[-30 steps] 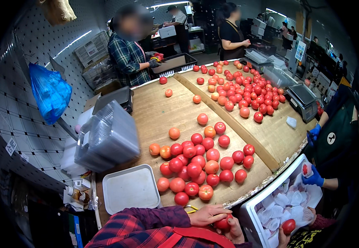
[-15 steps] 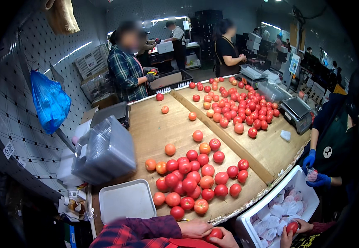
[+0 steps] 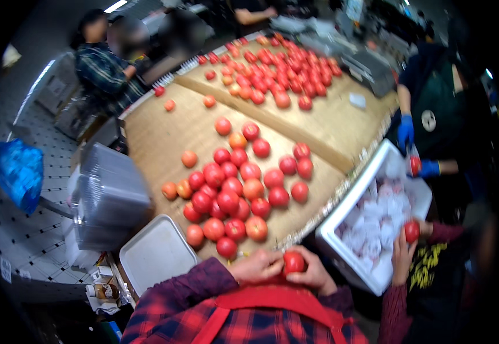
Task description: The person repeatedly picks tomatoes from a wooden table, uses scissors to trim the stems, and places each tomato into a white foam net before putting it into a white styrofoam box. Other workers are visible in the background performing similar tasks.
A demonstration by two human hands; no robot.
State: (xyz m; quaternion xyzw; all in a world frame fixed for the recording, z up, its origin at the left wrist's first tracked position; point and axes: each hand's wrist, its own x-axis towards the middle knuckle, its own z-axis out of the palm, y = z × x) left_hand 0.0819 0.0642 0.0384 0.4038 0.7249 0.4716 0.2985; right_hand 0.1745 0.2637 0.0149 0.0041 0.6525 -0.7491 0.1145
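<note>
My right hand (image 3: 315, 270) is closed around a red tomato (image 3: 294, 262) at the table's near edge, in front of my red apron (image 3: 266, 298). Close against the tomato's left side, my left hand (image 3: 256, 267) has its fingers drawn together in a pinch. Whatever those fingers hold, if anything, is too small and blurred to make out. Just beyond my hands, a heap of red and orange tomatoes (image 3: 228, 200) covers the near part of the wooden table (image 3: 163, 137). An off-white tray (image 3: 157, 252) lies at the table's near left corner.
Stacked clear plastic boxes (image 3: 111, 198) stand at left. A wooden divider (image 3: 249, 109) separates the near tomatoes from a larger far heap (image 3: 286, 69). To the right, a white foam box (image 3: 332, 241) holds foam nets; co-workers' hands (image 3: 401, 255) hold tomatoes beside it. A scale (image 3: 370, 71) stands farther back.
The view has tilted down and swung to the right, so more of my apron shows. My hands remain together at the tomato. The co-worker in blue gloves has shifted the netted tomato.
</note>
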